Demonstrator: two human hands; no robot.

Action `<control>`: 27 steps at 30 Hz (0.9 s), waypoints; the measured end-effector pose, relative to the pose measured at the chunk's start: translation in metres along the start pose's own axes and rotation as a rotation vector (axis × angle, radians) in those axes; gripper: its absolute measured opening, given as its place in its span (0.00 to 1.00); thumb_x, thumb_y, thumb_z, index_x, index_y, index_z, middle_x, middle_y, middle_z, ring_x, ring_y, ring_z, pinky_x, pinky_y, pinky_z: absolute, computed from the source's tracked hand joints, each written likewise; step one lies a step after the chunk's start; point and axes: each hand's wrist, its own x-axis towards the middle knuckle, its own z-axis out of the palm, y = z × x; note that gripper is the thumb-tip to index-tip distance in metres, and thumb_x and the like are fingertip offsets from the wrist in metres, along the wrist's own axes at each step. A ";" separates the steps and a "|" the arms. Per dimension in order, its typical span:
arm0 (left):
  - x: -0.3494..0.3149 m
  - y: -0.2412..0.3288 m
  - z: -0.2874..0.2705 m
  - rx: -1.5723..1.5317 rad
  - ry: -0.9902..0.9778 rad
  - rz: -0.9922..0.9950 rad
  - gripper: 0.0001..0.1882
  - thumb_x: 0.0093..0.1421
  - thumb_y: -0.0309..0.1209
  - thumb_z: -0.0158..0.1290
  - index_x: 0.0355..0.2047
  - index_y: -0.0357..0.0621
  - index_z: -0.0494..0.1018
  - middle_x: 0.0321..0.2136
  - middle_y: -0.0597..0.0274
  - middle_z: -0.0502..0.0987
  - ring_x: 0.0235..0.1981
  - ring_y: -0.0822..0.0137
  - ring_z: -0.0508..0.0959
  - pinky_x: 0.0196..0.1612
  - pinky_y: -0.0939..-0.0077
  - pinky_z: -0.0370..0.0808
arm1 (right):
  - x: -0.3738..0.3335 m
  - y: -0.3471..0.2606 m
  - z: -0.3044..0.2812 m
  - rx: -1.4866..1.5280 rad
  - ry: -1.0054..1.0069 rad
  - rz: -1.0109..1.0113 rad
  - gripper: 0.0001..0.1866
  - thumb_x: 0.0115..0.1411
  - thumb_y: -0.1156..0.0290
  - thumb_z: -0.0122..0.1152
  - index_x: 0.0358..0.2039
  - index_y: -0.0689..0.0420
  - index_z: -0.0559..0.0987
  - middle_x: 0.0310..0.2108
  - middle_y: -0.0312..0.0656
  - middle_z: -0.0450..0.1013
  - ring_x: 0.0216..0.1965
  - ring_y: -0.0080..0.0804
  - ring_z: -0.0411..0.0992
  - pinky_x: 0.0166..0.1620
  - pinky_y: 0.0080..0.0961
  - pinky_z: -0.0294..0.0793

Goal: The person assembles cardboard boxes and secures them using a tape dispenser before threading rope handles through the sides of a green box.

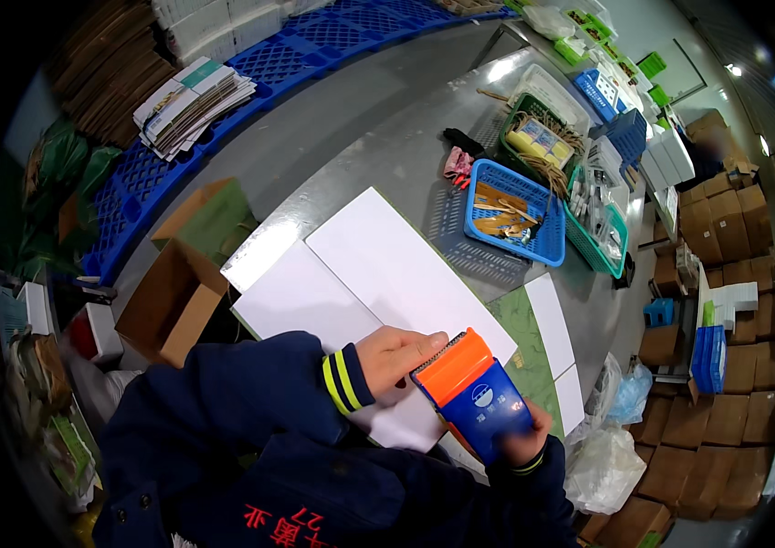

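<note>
Brightly glossy, toothed tape dispenser [477, 399], hand-held

We note glossy plastic on the tape dispenser [479, 397], smooth shiny metal on the worktable [415, 183], smooth matt cardboard on the white sheet [396, 256], perforated plastic on the basket [552, 228], matt cloth on the sleeve [250, 384].

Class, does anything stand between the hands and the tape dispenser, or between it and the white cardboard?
Nothing visible: the right hand holds the tape dispenser; the left hand is at its toothed edge. White cardboard shows beside it; directly underneath is hidden.
</note>
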 end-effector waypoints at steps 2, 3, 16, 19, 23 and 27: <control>0.006 -0.015 0.005 -0.078 0.045 0.137 0.23 0.62 0.45 0.40 0.32 0.34 0.73 0.24 0.66 0.73 0.24 0.79 0.68 0.30 0.85 0.67 | 0.001 0.002 -0.005 -0.030 -0.018 -0.013 0.26 0.38 0.58 0.71 0.27 0.68 0.74 0.23 0.40 0.73 0.24 0.21 0.68 0.28 0.18 0.68; 0.008 -0.016 0.006 -0.158 0.062 0.035 0.22 0.62 0.44 0.40 0.32 0.34 0.73 0.24 0.66 0.73 0.24 0.80 0.68 0.30 0.85 0.67 | 0.001 0.002 -0.004 -0.033 -0.016 0.005 0.25 0.38 0.58 0.71 0.27 0.68 0.74 0.23 0.40 0.73 0.23 0.21 0.69 0.28 0.18 0.68; 0.018 -0.023 -0.044 0.180 0.627 0.471 0.10 0.56 0.30 0.47 0.23 0.37 0.72 0.16 0.69 0.70 0.21 0.80 0.67 0.26 0.85 0.65 | 0.044 -0.040 0.021 -0.074 -0.308 0.015 0.18 0.39 0.71 0.69 0.29 0.66 0.72 0.19 0.40 0.72 0.20 0.20 0.70 0.25 0.16 0.68; 0.007 0.002 -0.115 0.437 0.745 0.451 0.12 0.55 0.31 0.47 0.19 0.37 0.70 0.14 0.68 0.68 0.18 0.78 0.65 0.23 0.83 0.62 | 0.059 -0.060 0.033 -0.061 -0.329 0.161 0.16 0.41 0.72 0.69 0.28 0.64 0.72 0.19 0.38 0.71 0.20 0.19 0.68 0.25 0.16 0.67; 0.011 0.026 -0.184 0.681 0.820 0.355 0.15 0.54 0.34 0.48 0.17 0.35 0.70 0.12 0.66 0.66 0.16 0.77 0.63 0.20 0.80 0.60 | 0.064 -0.061 0.051 -0.046 -0.256 0.214 0.15 0.41 0.73 0.68 0.27 0.63 0.73 0.20 0.37 0.71 0.22 0.18 0.67 0.27 0.16 0.67; 0.025 0.032 -0.197 0.794 0.773 0.295 0.16 0.54 0.36 0.48 0.18 0.35 0.70 0.12 0.63 0.67 0.17 0.74 0.65 0.22 0.78 0.62 | 0.068 -0.061 0.060 -0.040 -0.207 0.195 0.14 0.42 0.72 0.68 0.27 0.63 0.73 0.19 0.36 0.71 0.22 0.17 0.66 0.27 0.15 0.66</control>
